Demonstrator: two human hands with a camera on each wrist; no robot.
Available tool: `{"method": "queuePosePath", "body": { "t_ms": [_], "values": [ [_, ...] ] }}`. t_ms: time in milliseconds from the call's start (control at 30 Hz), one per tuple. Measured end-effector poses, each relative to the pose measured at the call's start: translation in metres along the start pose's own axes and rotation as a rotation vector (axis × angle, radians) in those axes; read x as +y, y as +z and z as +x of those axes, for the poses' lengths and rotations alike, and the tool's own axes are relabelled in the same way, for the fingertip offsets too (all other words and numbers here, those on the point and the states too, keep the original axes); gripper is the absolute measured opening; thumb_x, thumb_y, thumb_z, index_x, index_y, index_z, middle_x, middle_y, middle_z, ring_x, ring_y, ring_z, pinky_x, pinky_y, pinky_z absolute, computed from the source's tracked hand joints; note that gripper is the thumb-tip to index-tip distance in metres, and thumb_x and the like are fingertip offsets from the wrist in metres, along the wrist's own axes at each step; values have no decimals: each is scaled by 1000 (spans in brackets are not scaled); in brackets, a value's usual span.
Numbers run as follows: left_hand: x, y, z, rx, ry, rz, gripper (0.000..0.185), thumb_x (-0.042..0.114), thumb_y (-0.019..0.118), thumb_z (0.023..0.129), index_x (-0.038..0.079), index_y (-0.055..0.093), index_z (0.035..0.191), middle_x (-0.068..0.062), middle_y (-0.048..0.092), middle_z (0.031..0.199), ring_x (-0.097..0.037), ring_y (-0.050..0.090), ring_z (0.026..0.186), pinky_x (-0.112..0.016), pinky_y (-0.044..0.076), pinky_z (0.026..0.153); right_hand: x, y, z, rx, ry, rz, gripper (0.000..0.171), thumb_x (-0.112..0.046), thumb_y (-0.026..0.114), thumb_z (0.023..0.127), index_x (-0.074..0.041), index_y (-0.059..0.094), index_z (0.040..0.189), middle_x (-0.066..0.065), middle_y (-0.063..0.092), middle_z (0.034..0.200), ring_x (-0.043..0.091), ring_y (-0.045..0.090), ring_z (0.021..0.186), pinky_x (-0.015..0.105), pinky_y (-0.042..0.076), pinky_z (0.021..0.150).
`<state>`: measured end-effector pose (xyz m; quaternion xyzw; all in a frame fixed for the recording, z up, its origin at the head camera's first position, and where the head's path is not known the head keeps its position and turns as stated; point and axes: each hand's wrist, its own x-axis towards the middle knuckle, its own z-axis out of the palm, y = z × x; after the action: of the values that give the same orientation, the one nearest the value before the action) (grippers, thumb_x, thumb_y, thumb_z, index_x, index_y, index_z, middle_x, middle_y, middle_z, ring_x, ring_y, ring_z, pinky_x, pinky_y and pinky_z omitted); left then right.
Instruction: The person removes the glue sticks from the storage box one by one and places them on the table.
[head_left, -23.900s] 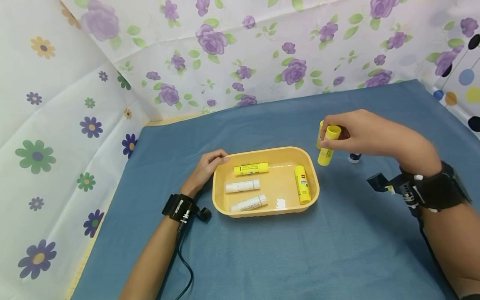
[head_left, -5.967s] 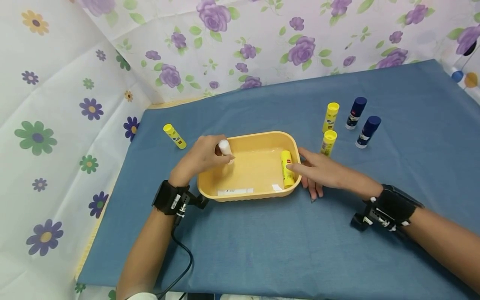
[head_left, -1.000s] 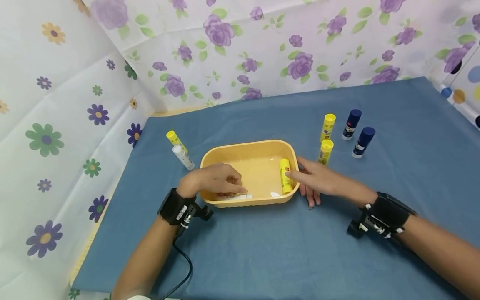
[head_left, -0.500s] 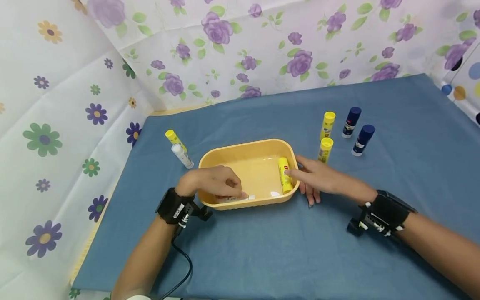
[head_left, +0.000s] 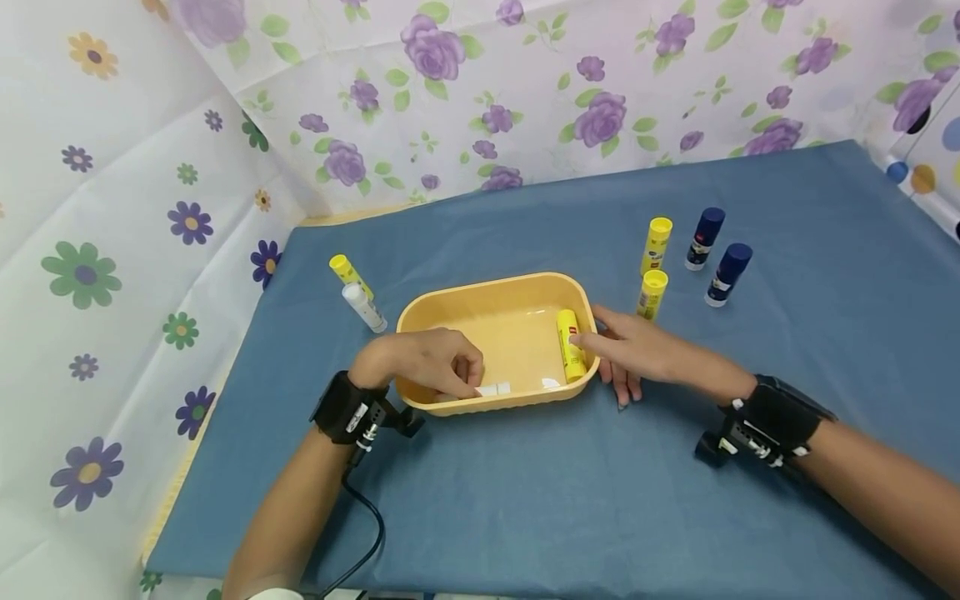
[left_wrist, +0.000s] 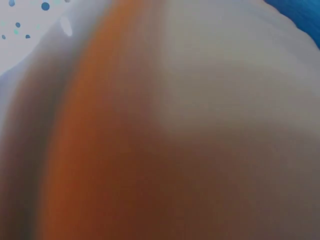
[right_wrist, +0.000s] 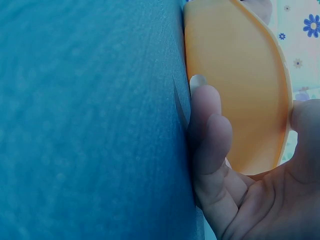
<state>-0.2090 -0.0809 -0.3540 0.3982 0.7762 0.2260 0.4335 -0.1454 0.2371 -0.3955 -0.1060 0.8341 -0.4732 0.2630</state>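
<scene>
A yellow plastic tray [head_left: 525, 400] sits mid-table. Inside it, my left hand [head_left: 427, 360] has curled fingers and a thumb on a white glue stick [head_left: 495, 389], most of which the hand hides. A yellow glue stick [head_left: 570, 350] lies along the tray's right end. My right hand [head_left: 637, 346] holds that end, thumb over the rim and fingers outside; in the right wrist view, the fingers [right_wrist: 210, 135] bend beside the tray's outer wall [right_wrist: 240, 85]. Only blurred skin and tray colours fill the left wrist view.
Left of the tray stand a yellow glue stick [head_left: 347, 272] and a white glue stick [head_left: 364, 308]. On the right are two yellow glue sticks [head_left: 656, 247] [head_left: 652, 295] and two dark blue ones [head_left: 705, 239] [head_left: 728, 275]. Floral sheets rise behind the blue-covered table [head_left: 495, 500].
Over six seconds, one white glue stick went from the tray to beside the yellow one at left. The left hand then reached the other white stick. The right hand stays at the tray.
</scene>
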Motion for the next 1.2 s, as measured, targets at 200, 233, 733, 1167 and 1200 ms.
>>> {"method": "queuePosePath", "body": {
  "t_ms": [200, 233, 733, 1167, 1200],
  "values": [
    [-1, 0, 1, 31, 0, -6, 22, 22, 72, 94, 9, 64, 80, -4, 54, 58, -13, 47, 52, -26, 38, 59, 1, 0, 0, -5, 1, 7, 61, -51, 48, 104, -13, 30, 148, 15, 65, 77, 34, 66, 51, 45, 54, 47],
    [-1, 0, 1, 36, 0, -5, 23, 23, 73, 94, 9, 64, 79, -5, 54, 58, -13, 47, 52, -26, 37, 58, 1, 0, 0, -5, 0, 8, 61, -51, 48, 104, -12, 30, 148, 15, 65, 77, 34, 66, 51, 45, 54, 47],
    [-6, -2, 6, 83, 14, -24, 24, 22, 71, 95, 8, 62, 78, -3, 52, 58, -13, 44, 52, -25, 32, 56, 2, -1, 1, 1, -18, 1, 60, -50, 48, 104, -13, 31, 148, 15, 65, 76, 34, 65, 50, 45, 54, 46],
    [-9, -4, 7, 112, 28, 2, 22, 22, 72, 94, 10, 62, 78, 2, 49, 60, -12, 42, 54, -25, 32, 58, 3, -3, 0, -8, -11, 24, 65, -53, 49, 104, -17, 26, 153, 16, 66, 77, 35, 65, 51, 46, 54, 47],
    [-10, -4, 8, 112, 29, 1, 22, 21, 71, 94, 10, 62, 78, 2, 50, 60, -12, 42, 54, -25, 32, 58, 3, -3, 0, -9, -11, 25, 65, -53, 49, 104, -17, 26, 152, 16, 66, 77, 35, 65, 51, 46, 54, 47]
  ]
}}
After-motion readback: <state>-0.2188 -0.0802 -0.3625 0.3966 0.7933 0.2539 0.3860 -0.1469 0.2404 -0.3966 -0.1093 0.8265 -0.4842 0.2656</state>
